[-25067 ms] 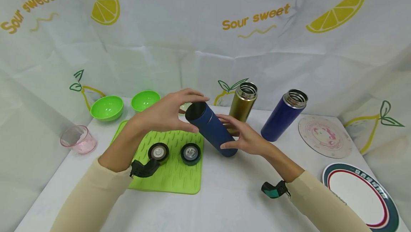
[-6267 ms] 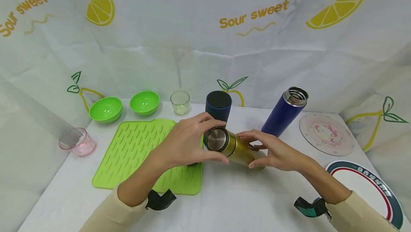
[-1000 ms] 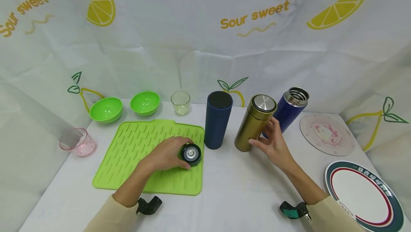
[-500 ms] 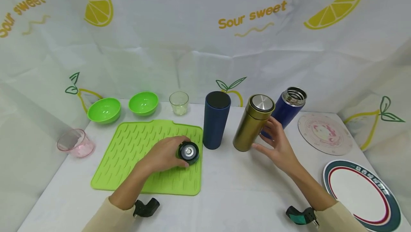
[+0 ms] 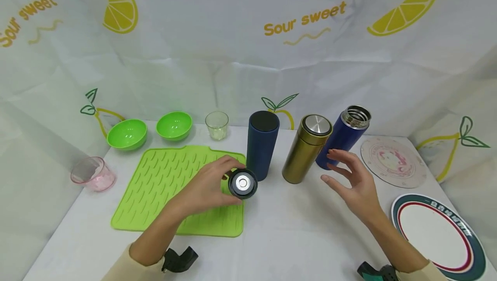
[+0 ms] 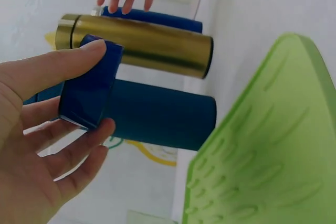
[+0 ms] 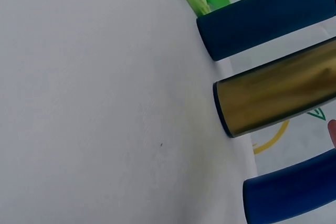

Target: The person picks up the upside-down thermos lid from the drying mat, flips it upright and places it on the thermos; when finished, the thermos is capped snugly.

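Note:
My left hand (image 5: 207,188) pinches a blue bottle lid (image 6: 92,85) between thumb and fingertips, its silver-centred underside facing up, over the right edge of the green mat (image 5: 167,186). My right hand (image 5: 355,186) has relaxed, parted fingers in front of the purple-blue bottle (image 5: 341,136), holding nothing. That bottle stands without a lid, its steel threaded neck showing. To its left are a gold bottle (image 5: 304,153) with a silver-topped lid and a dark navy bottle (image 5: 262,147) with a dark lid. In the right wrist view only a fingertip of my right hand shows at the right edge.
Two green bowls (image 5: 127,135) and a clear glass (image 5: 217,125) stand along the back. A pink glass (image 5: 93,174) sits at the left edge. On the right lie a pink patterned round board (image 5: 393,162) and a white plate with a green rim (image 5: 475,246).
Since the oldest frame, lids have gone onto the navy and gold bottles. In the last second my left hand has raised the blue lid rightward; my right hand has released the gold bottle and moved right.

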Available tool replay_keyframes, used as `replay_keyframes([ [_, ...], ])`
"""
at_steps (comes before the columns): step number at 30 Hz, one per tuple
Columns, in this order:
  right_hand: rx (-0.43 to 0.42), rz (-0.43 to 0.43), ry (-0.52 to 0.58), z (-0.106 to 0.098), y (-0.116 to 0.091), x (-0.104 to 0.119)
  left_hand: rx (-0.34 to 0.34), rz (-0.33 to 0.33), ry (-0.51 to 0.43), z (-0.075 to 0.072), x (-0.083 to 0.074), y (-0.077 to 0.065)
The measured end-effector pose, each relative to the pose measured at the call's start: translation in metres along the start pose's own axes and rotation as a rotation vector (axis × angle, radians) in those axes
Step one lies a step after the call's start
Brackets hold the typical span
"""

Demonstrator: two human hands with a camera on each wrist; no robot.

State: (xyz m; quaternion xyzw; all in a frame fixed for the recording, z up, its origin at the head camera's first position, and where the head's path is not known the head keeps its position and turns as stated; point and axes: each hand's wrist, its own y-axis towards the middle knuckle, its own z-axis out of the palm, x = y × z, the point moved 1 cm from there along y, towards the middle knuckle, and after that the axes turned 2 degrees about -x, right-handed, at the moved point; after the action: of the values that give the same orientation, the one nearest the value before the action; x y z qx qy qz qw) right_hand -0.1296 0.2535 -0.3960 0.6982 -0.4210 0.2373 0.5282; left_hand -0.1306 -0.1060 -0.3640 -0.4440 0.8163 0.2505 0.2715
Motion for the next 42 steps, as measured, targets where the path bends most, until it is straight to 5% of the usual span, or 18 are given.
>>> replay_keyframes([
  [9,0.075,-0.078,0.209,0.004,0.005,0.027,-0.118,0.146,-0.087,0.001,-0.027,0.008],
  [13,0.159,-0.078,0.192,0.013,0.008,0.036,-0.152,0.185,-0.132,0.005,-0.036,0.017],
  [24,0.270,-0.044,0.225,0.042,0.009,0.036,-0.190,0.228,-0.200,0.023,-0.041,0.032],
  [42,0.265,-0.068,0.284,0.056,0.007,0.034,-0.198,0.223,-0.148,0.032,-0.037,0.025],
])
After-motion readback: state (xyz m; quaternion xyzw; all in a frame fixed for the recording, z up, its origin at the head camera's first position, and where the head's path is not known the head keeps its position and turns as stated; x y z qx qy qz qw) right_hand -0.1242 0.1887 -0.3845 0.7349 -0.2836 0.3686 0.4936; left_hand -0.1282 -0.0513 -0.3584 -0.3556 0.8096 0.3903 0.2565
